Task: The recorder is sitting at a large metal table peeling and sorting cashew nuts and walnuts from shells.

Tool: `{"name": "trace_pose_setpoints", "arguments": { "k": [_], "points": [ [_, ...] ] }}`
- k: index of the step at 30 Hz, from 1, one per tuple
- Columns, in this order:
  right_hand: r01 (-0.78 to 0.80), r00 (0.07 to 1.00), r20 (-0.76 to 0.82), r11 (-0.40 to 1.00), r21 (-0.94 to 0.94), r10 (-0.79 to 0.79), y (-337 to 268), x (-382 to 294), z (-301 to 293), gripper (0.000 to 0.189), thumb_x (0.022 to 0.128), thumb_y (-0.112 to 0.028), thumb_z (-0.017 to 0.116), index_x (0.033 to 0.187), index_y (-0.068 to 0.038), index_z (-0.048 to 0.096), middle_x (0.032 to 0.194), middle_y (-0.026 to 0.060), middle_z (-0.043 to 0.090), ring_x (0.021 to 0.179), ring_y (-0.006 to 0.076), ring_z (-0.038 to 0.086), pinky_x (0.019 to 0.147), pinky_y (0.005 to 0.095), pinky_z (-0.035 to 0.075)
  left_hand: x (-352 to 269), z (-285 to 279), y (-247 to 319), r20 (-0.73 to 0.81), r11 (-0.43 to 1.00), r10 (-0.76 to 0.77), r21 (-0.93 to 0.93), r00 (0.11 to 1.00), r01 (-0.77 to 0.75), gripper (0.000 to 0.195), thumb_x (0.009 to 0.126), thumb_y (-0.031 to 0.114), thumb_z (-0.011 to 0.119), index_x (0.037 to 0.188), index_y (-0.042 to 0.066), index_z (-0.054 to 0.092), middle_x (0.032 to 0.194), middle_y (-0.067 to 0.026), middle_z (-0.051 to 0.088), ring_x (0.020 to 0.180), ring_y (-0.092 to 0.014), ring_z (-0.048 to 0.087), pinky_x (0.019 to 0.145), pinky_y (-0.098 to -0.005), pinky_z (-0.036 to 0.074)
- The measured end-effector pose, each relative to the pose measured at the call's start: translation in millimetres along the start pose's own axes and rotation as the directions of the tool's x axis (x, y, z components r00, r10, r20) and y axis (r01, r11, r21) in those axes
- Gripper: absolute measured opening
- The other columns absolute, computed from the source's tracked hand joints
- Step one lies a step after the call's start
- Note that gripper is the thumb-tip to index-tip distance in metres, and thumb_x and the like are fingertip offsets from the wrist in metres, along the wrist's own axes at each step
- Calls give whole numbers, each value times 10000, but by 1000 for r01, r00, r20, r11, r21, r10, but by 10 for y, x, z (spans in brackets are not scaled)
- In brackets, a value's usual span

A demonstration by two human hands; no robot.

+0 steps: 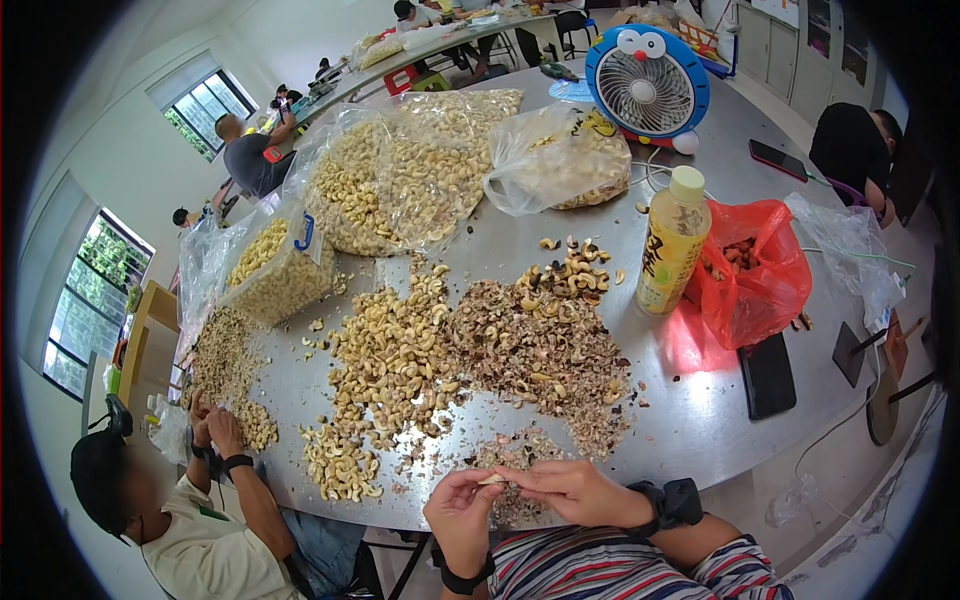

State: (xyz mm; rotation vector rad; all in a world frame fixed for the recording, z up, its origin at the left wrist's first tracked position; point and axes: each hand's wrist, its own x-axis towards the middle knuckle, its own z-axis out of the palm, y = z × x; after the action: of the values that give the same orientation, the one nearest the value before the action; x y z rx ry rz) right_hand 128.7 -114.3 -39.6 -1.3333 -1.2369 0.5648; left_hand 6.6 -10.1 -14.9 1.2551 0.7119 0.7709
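Note:
Between its fingertips my left hand grips a pale cashew nut. The fingertips of my right hand meet the same nut from the other side. Both hands are just above the near table edge, over a scatter of skin flakes. Beyond them lies a broad brown heap of cashew skins with some dark nuts mixed in. To its left is a pile of cashew nuts, and a smaller group of paler cashews sits nearer me.
A clear tub of cashews and large bags of cashews stand farther back. At right are a drink bottle, a red plastic bag, a phone and a fan. A co-worker's hands work at left.

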Motion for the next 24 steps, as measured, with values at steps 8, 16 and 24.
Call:
{"name": "trace_pose_setpoints", "arguments": {
  "k": [8,16,24],
  "points": [
    [-24,999,31,999,38,22,21,-4,-4,443,817,-57,534,1246,-156,488,669,136,467,591,276,486,572,342,416,-1,-6,7,8,1000,3,26,1000,-4,235,689,-141,632,891,-52,552,866,-122,603,809,-159,593,732,-236,483],
    [19,1000,-3,1000,6,-19,79,-21,31,509,770,9,511,1248,-165,490,690,117,476,606,270,506,576,335,434,8,-16,9,12,1000,-11,17,1000,11,205,696,-150,621,871,-64,557,877,-135,609,805,-164,598,733,-239,494],
    [102,994,-22,988,-114,-105,100,-29,31,562,724,29,499,1252,-163,484,725,91,489,602,254,525,549,334,454,11,-14,4,24,1000,-6,-1,1000,6,209,698,-148,619,877,-62,556,872,-129,608,795,-160,598,729,-236,494]
  ]
}}
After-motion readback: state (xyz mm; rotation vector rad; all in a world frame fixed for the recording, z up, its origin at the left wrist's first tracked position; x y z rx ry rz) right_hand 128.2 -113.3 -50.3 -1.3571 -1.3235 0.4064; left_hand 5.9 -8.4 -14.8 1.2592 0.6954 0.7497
